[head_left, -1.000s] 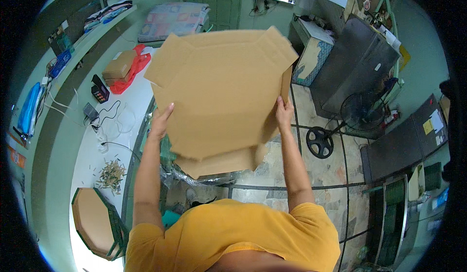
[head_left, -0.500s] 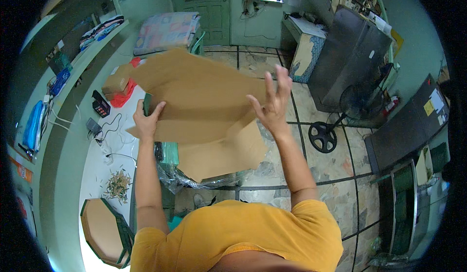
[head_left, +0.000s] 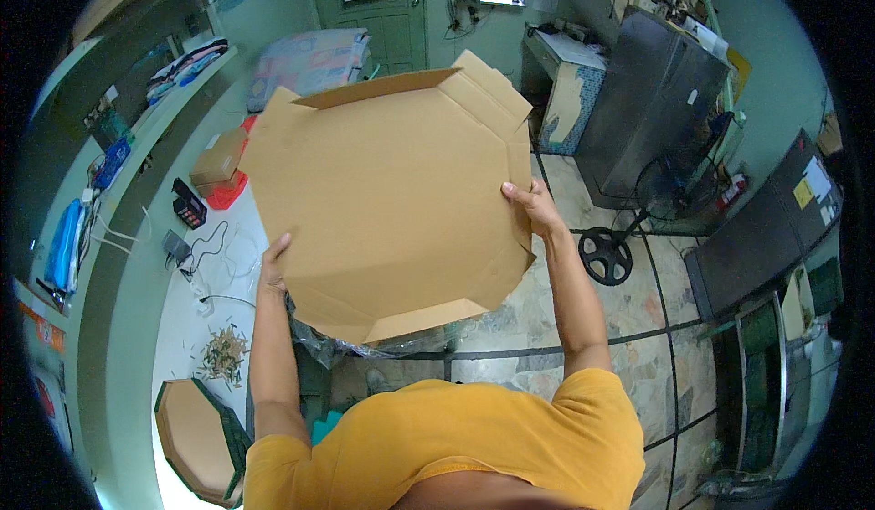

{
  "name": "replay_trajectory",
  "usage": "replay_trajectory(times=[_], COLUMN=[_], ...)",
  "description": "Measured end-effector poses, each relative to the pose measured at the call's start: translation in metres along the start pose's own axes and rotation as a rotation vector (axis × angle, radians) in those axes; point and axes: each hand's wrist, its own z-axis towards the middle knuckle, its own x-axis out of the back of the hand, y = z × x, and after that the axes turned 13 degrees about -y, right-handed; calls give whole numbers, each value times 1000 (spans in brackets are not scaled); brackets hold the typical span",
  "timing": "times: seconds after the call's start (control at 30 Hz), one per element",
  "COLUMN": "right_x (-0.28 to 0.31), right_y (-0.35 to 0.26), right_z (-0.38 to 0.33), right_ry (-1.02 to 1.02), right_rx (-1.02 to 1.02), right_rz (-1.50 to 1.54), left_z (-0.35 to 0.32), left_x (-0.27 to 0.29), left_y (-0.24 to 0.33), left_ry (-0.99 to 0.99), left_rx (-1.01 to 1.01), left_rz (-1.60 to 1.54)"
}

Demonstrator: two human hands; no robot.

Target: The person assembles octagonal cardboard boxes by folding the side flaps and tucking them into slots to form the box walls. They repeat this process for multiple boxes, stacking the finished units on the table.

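Note:
A large brown cardboard sheet, roughly octagonal with creased flaps along its edges, is held up in front of me. My left hand grips its lower left edge, thumb on the near face and the other fingers mostly hidden. On the right edge, my right hand is closed with its thumb over a flap. The far flap and the upper right flaps stand partly bent up. Clear plastic wrap shows below the sheet, which hides most of what lies beneath.
On the white table at the left are a heap of small scraps, cables, a black device and a green-rimmed octagonal cardboard tray. Brown boxes sit farther back. A standing fan and a dark refrigerator stand at the right.
The cardboard sheet has come up and spread out, its broad face now toward me. My right hand, open and off the sheet before, has closed on its right edge. My left hand has moved slightly nearer.

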Motion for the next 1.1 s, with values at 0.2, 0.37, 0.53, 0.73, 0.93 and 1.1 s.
replay_trajectory(times=[0.2, 0.37, 0.53, 0.73, 0.93, 1.1], right_x=[-48, -54, -70, -57, -34, -42], right_y=[30, 50, 156, 249, 277, 273], right_z=[30, 43, 27, -45, -31, -13], right_ry=[357, 333, -225, -718, -674, -753], right_rx=[226, 142, -64, -202, 279, 104], right_rz=[-811, -1216, -1572, -1595, -1538, -1413], left_z=[35, 40, 27, -16, -61, -42], left_x=[-75, -69, -28, 17, 25, 53], left_y=[-69, -123, -187, -237, -243, -231], left_ry=[329, 562, 748, 680, 138, -368], left_rx=[-345, -244, -56, 221, 316, 111], left_rz=[357, 146, 90, -31, 1770, 1696])
